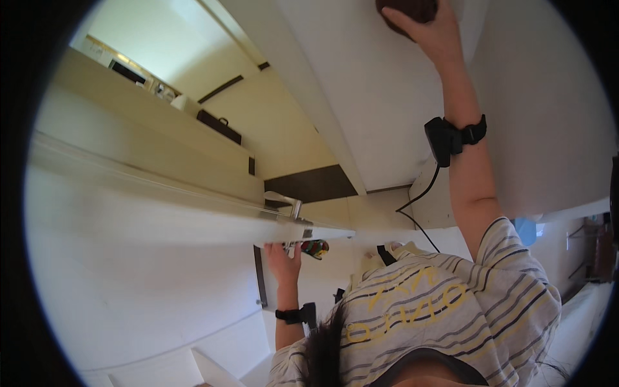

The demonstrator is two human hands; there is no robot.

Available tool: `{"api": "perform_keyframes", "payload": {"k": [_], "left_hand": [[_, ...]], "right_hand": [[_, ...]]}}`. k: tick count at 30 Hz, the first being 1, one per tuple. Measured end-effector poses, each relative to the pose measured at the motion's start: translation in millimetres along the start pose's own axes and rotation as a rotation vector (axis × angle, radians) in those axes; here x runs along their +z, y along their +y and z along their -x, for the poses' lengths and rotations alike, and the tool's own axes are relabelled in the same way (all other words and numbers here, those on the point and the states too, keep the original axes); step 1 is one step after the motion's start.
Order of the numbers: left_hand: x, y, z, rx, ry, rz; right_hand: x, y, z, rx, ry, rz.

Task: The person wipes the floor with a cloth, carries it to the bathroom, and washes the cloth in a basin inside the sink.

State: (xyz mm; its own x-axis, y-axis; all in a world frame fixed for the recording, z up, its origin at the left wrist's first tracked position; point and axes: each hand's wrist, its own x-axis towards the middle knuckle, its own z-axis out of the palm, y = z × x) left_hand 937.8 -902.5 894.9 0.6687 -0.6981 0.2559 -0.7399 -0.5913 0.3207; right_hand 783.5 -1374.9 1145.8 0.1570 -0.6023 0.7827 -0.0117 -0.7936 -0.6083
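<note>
My right hand reaches far up and holds a dark brown cloth or pad against a white wall or door-frame surface. The top edge of the view cuts off part of the brown thing. At the left, my left hand is at the near-side handle of a white door, its fingertips partly hidden by the door's edge. A colourful patterned item hangs right beside it. On the door's far side a silver lever handle sticks out. Each of my forearms wears a black strapped device.
A black cable runs from the right wrist device towards my body. Beyond the doorway lie a pale floor with dark strips, a dark case with a handle and small items on a ledge. A pale panel stands close on my right.
</note>
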Motion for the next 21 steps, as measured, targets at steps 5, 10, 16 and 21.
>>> {"api": "perform_keyframes", "payload": {"k": [5,10,16,21], "left_hand": [[-47.6,-4.9,75.1,-0.215,-0.034,-0.078],[-51.4,4.2,143.7,-0.603,0.241,-0.046],[-31.9,-5.5,175.0,-1.168,0.494,0.435],[-51.5,-106.8,127.2,-1.392,0.272,0.433]], "right_hand": [[7.1,-14.7,11.7,0.085,-0.015,-0.33],[84.5,-16.5,81.5,0.375,-0.247,-0.832],[213.6,-16.5,142.4,0.795,-0.618,-1.122],[388.8,-40.7,134.4,0.951,-0.724,-1.202]]}}
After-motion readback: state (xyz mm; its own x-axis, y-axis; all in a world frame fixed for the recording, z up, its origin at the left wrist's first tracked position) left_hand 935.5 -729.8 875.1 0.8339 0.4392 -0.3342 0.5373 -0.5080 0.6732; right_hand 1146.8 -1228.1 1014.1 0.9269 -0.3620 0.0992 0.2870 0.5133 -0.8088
